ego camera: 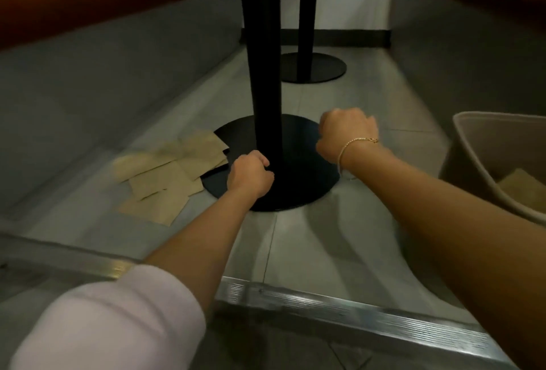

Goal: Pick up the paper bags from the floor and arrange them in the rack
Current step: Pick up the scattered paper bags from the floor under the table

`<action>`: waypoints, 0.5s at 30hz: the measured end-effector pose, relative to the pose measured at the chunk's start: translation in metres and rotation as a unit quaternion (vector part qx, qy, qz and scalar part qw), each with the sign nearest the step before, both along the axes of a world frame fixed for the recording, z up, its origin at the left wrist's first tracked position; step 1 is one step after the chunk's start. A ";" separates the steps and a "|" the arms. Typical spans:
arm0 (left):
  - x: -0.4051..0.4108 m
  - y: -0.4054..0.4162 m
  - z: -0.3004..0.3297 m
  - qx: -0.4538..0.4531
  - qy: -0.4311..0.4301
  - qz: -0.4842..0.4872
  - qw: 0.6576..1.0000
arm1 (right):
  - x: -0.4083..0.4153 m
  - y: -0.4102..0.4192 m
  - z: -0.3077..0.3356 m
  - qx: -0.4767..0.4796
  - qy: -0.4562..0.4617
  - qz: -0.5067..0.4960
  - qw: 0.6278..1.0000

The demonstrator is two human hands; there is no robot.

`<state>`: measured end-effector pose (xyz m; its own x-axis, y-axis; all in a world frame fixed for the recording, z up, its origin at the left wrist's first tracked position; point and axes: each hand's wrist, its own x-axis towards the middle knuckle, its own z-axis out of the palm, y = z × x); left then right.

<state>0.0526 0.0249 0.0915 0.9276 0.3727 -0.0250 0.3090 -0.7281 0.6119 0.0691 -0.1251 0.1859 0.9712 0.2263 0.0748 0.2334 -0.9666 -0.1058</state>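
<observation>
Nearest the camera, a ribbed metal floor strip [354, 307] crosses the view, and both forearms reach out over it toward the floor. Beyond it, the left hand [251, 174] has its fingers curled against the black table post [261, 74], apparently gripping it, though the fingertips are hidden behind the post. The right hand [348, 133], a thin bracelet at its wrist, hovers above the round black base [295, 189] with its fingers curled under; no bag shows in it, but whether it holds anything small cannot be told. Just left of the base, the paper bags [165, 174] lie flat in a loose overlapping heap on the floor, one corner resting on the base's edge. I judge this to be the reach stage of picking up: neither hand has a bag yet. Next, a hand would have to swing left past the post and slide fingers under a flat edge, since the bags lie flush with the tile. At the right edge stands a beige bin [472, 145], and brown paper, probably a bag, lies inside it. Farther back stands a second post.
</observation>
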 end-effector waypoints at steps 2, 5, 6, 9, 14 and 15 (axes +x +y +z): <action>0.006 0.026 -0.018 0.007 0.028 0.034 0.999 | 0.005 0.018 -0.020 -0.018 0.031 0.023 0.999; 0.016 0.061 -0.041 0.040 0.073 0.056 0.995 | 0.011 0.038 -0.044 -0.038 0.065 0.049 0.996; 0.019 0.072 -0.048 0.050 0.086 0.060 0.993 | 0.012 0.045 -0.049 -0.043 0.074 0.056 0.995; 0.021 0.104 -0.064 0.069 0.126 0.071 0.987 | 0.009 0.066 -0.056 -0.048 0.106 0.081 0.990; 0.015 0.147 -0.078 0.150 0.166 0.062 0.973 | 0.002 0.095 -0.037 -0.054 0.124 0.131 0.982; 0.013 0.155 -0.079 0.161 0.172 0.057 0.970 | 0.002 0.099 -0.033 -0.056 0.125 0.133 0.982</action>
<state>0.0658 0.1799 0.0128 0.8371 0.5125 -0.1914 0.5447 -0.8134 0.2041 0.0707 -0.0258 0.1532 0.8616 0.4677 -0.1973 0.4595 -0.8838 -0.0884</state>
